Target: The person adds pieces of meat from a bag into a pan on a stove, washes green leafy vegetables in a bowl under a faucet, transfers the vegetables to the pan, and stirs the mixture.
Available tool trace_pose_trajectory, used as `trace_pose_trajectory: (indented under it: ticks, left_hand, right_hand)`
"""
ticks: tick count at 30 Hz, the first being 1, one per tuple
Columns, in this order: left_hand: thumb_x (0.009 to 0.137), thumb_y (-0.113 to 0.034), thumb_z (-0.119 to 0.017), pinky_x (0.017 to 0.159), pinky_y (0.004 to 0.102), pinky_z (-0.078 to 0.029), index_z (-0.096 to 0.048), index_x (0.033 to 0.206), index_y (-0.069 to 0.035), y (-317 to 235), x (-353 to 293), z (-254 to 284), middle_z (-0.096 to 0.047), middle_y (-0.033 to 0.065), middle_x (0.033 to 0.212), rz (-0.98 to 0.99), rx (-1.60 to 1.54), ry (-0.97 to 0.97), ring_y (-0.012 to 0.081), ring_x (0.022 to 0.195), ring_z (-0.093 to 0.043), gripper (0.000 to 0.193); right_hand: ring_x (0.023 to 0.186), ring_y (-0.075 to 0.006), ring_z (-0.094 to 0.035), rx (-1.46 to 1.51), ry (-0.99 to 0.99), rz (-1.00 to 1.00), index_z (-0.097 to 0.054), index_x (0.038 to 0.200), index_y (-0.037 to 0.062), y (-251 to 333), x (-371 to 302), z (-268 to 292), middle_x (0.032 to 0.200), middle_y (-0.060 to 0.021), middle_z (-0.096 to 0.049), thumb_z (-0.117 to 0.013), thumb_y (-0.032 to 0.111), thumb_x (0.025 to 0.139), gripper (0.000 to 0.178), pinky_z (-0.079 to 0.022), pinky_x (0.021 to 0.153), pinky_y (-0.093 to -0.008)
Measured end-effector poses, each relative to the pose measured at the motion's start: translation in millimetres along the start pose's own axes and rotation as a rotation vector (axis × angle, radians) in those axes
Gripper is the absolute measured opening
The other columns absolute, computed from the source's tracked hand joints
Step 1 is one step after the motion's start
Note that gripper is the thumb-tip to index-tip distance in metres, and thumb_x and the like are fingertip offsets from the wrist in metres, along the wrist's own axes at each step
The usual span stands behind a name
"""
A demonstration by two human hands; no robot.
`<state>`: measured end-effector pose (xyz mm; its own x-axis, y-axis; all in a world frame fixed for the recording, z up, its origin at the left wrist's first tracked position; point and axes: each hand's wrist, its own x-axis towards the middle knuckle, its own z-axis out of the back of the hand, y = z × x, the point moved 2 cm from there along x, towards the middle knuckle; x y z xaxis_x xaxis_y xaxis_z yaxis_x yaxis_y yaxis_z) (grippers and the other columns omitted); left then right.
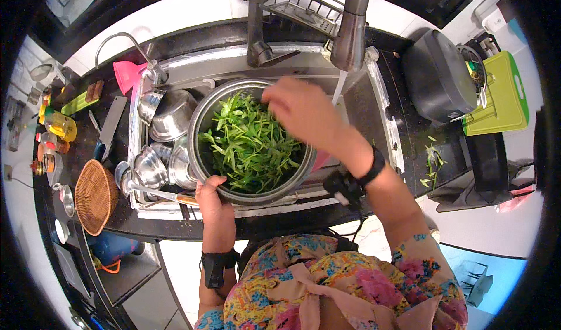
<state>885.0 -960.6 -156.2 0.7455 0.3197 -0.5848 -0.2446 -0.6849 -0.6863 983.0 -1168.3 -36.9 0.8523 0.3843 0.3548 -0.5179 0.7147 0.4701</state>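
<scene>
A large round metal pot (201, 105) full of leafy greens (251, 137) sits over the sink, its near side above the front rim. My left hand (211, 197) grips the pot's near-left edge, thumb on top of the rim. Above the far right side of the pot is my right hand (307, 111), its back turned up. Its fingers are blurred and partly hidden, so their closure is unclear. Water runs in a thin stream (339, 89) from the pull-down faucet (349, 41), beyond my right hand and outside the pot.
Steel bowls (173, 117) crowd the left of the sink (383, 102). A knife (112, 122) and a wicker basket (95, 197) lie on the left counter. At right stand a dark grey appliance (441, 76) and a green cutting board (507, 96); loose leaves (433, 163) lie nearby.
</scene>
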Motion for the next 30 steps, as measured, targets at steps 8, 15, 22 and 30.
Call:
trace_pose_trajectory:
  ticks: [8,15,22,30]
  left_hand:
    - [0.061,0.000,-0.057,0.070,0.0334,-0.050,-0.054,0.098,-0.002,-41.4,0.7,17.7,-0.058,0.0077,0.084,-0.064,0.079,0.106,0.0220,0.075,-0.058,0.037]
    - [0.062,0.008,-0.055,0.063,0.0268,-0.047,-0.055,0.092,0.000,-67.4,-9.3,26.3,-0.059,0.0054,0.077,-0.079,0.028,0.081,0.0157,0.065,-0.056,0.030]
    - [0.061,0.011,-0.056,0.060,0.0242,-0.047,-0.056,0.087,-0.001,-73.0,-31.3,18.7,-0.059,0.0030,0.075,-0.244,0.060,0.083,0.0129,0.063,-0.056,0.029]
    - [0.061,0.007,-0.056,0.069,0.0247,-0.048,-0.058,0.085,-0.001,-45.3,-78.5,-18.0,-0.061,0.0045,0.081,-0.353,0.020,0.123,0.0131,0.069,-0.057,0.026]
  right_hand:
    - [0.087,-0.0387,-0.060,-0.293,0.002,-0.339,-0.056,0.087,-0.0045,-104.8,48.8,-44.6,0.092,-0.0271,-0.059,-0.048,0.006,0.075,0.018,-0.048,0.077,-0.0456]
    - [0.095,-0.0403,-0.056,-0.250,-0.006,-0.443,-0.060,0.087,-0.0069,-123.0,69.3,-53.1,0.099,-0.0301,-0.056,-0.055,0.012,0.075,0.023,-0.046,0.082,-0.0448]
    - [0.108,-0.0370,-0.049,-0.169,-0.014,-0.153,-0.048,0.114,-0.0036,-43.2,37.3,-10.6,0.113,-0.0224,-0.051,-0.061,0.016,0.075,0.045,-0.039,0.094,-0.0406]
    - [0.102,-0.0301,-0.050,0.110,0.102,0.411,-0.056,0.109,0.0065,54.7,-30.0,-21.7,0.110,-0.0150,-0.051,-0.065,0.013,0.070,0.041,-0.041,0.091,-0.0403]
